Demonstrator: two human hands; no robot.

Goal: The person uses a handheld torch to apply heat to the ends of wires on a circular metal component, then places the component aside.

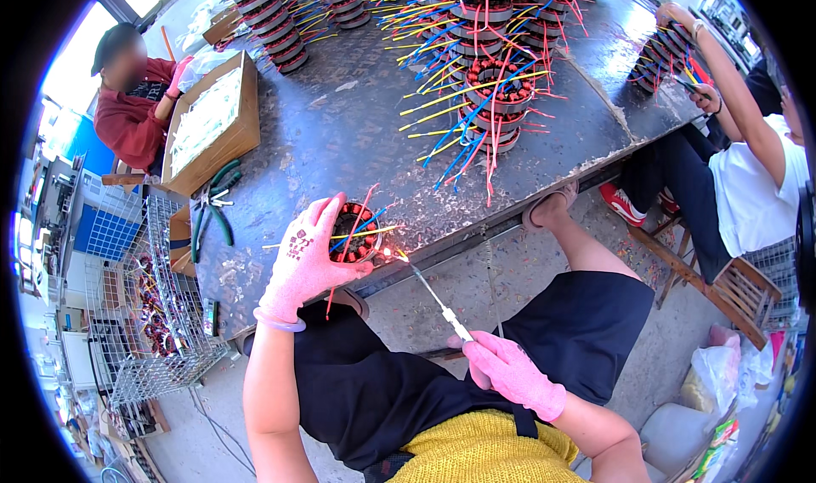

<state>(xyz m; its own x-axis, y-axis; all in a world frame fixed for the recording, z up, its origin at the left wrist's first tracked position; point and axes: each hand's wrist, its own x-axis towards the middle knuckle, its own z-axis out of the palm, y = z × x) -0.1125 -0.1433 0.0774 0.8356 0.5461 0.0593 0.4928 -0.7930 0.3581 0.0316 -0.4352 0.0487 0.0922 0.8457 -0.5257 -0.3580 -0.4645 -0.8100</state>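
My left hand (310, 253), in a pink glove with dark print, is closed around a motor stator (355, 232) at the table's edge. The stator is a dark ring with copper-red windings, and red, blue and yellow leads stick out of it. In my right hand (510, 370), also gloved in pink, is a thin metal rod tool (427, 286) with a white handle. Its far end points at the stator's right side, where a bright orange glow shows close to the leads. I cannot make out whether the tip touches them.
Stacked stators (497, 100) with splayed leads stand across the dark table (357, 134). Green-handled pliers (211, 211) lie left, near a cardboard box (212, 126) of white pieces. A wire basket (157, 313) stands lower left. A co-worker sits far left; another at right handles a stator stack (661, 58).
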